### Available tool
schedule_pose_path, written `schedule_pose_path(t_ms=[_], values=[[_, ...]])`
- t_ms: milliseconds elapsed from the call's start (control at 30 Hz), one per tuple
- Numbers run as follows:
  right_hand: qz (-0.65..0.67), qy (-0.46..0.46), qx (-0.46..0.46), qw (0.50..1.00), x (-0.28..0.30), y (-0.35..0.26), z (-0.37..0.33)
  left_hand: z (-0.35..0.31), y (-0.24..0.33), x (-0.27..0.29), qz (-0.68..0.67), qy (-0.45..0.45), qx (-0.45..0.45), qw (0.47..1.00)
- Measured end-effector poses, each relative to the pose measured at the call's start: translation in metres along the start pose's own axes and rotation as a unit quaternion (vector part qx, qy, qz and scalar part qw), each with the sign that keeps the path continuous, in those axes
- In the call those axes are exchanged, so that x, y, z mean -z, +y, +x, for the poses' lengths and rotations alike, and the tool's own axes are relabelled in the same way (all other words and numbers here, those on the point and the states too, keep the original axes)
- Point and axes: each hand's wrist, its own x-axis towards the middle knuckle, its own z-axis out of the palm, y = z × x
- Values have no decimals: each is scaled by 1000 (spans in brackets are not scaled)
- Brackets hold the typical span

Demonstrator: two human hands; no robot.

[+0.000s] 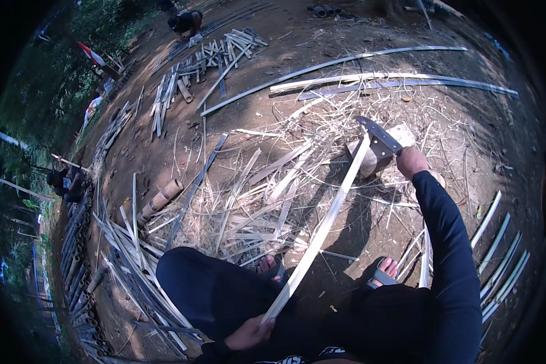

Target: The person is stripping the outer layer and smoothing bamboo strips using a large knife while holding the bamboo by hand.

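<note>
My left hand [250, 333] is closed round the near end of a long pale bamboo strip [321, 233], low in front of my body. The strip slants up and away to the right, its far end by a wooden chopping block [375, 156]. Gripped in my right hand [412, 162] is a machete [379, 133] with a dark, broad blade. The blade lies across the strip's far end, over the block; whether it has cut into the strip I cannot tell. The machete's handle is hidden in my fist.
Bamboo shavings [321, 133] litter the ground around the block. Split strips [145, 285] pile up at my left, near a thick bamboo piece [161, 200]. More long strips [370, 77] lie beyond, and others [503, 273] at right. Two people [185, 23] are farther off.
</note>
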Motion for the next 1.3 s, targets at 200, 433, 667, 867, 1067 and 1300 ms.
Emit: schedule_pose_path(t_ms=[200,433,667,867,1067,1300], values=[[50,-62,112,991,-2,-76,-62,-14,21,5,-43,-15,107,993],[-21,-16,19,999,-6,3,13,-5,0,4,-11,-13,34,999],[120,28,-123,985,-42,4,-61,-10,4,9,-99,-65,47,992],[178,44,-211,960,-69,17,-137,-24,40,21,-188,-101,124,969],[62,-20,-200,978,-91,45,-207,-23,85,49,-188,-69,10,980],[72,-159,-179,968,-86,47,-246,-5,170,97,-193,7,-87,977]])
